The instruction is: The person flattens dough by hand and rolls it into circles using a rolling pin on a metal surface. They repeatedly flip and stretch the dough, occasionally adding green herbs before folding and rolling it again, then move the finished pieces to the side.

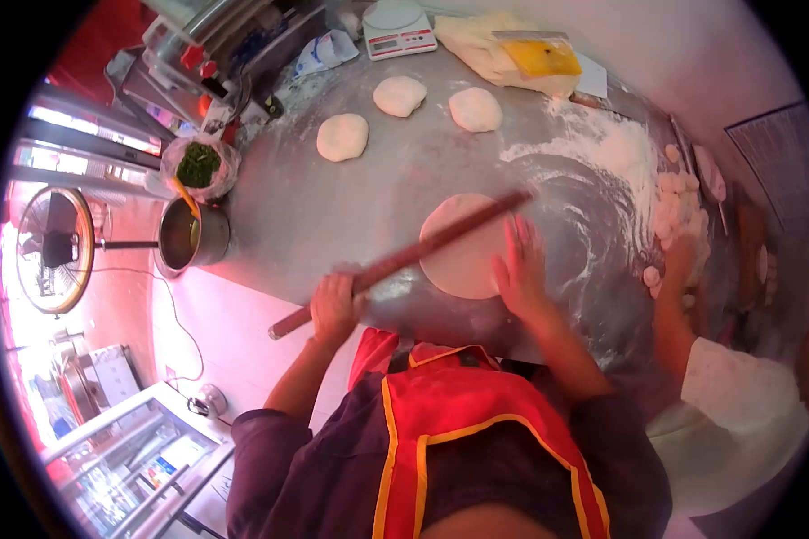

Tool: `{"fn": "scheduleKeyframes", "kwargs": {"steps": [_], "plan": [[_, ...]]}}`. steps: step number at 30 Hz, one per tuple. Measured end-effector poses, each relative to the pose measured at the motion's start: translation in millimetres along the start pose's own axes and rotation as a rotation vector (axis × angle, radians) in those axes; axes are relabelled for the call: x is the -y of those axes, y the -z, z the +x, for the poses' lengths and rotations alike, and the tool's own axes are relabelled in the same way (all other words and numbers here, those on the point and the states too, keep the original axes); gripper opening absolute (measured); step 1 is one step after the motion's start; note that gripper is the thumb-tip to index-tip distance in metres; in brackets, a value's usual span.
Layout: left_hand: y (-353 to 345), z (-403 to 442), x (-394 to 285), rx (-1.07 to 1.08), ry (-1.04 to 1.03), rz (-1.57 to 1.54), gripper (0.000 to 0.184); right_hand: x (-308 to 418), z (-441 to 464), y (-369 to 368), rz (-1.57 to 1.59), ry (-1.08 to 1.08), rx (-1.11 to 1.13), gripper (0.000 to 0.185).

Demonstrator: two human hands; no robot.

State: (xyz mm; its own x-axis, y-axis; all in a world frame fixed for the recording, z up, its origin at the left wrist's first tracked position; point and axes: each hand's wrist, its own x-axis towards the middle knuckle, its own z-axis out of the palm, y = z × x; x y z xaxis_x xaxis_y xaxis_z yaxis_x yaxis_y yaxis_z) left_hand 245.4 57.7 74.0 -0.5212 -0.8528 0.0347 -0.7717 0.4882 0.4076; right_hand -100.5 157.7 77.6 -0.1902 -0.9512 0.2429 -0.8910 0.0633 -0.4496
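My left hand (335,305) is wrapped round the lower left part of a long wooden rolling pin (413,254), which slants up to the right. Under the pin's upper half lies a flat round sheet of dough (463,269) on the metal table (288,207). My right hand (521,265) rests at the sheet's right edge with its fingers stretched out, just below the pin's far end. Farther back sit three thick dough rounds, at left (342,137), middle (399,96) and right (475,110).
A white scale (397,29) and a large dough mass (467,45) stand at the back. Flour (616,157) covers the right side. A co-worker's arm (674,305) reaches towards small dough pieces (680,202). At left are a metal pot (208,235) and a bowl of greens (199,165).
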Motion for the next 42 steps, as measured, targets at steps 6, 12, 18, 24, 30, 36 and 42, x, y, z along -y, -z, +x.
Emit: {"fn": "scheduleKeyframes", "kwargs": {"steps": [6, 12, 18, 24, 30, 36, 42], "plan": [[-15.2, -72.3, -18.3, 0.073, 0.097, -0.081, 0.044, 0.9, -21.4, -34.8, -0.078, 0.108, 0.107, 0.067], [19.2, -41.5, 36.4, -0.072, 0.207, 0.007, 0.055, 40.5, 160.8, -101.8, -0.19, 0.215, 0.034, 0.054], [39.3, -29.7, 56.5, -0.098, 0.229, -0.014, 0.051, 53.1, 161.6, -93.7, -0.22, 0.375, 0.061, 0.056], [39.4, -60.2, 57.9, 0.029, 0.268, -0.107, 0.052, 37.8, 100.3, -78.6, -0.128, 0.278, 0.184, 0.063], [65.8, -17.8, 92.7, -0.075, 0.335, -0.025, 0.055, 77.4, 236.4, -135.2, -0.234, 0.304, 0.1, 0.063], [33.5, -80.2, 57.2, 0.033, 0.294, -0.074, 0.04, 29.7, 55.3, -37.5, -0.14, 0.323, 0.261, 0.061], [27.3, -86.2, 45.7, 0.037, 0.251, -0.101, 0.034, 35.2, 141.7, -73.8, -0.093, 0.362, 0.146, 0.054]]}}
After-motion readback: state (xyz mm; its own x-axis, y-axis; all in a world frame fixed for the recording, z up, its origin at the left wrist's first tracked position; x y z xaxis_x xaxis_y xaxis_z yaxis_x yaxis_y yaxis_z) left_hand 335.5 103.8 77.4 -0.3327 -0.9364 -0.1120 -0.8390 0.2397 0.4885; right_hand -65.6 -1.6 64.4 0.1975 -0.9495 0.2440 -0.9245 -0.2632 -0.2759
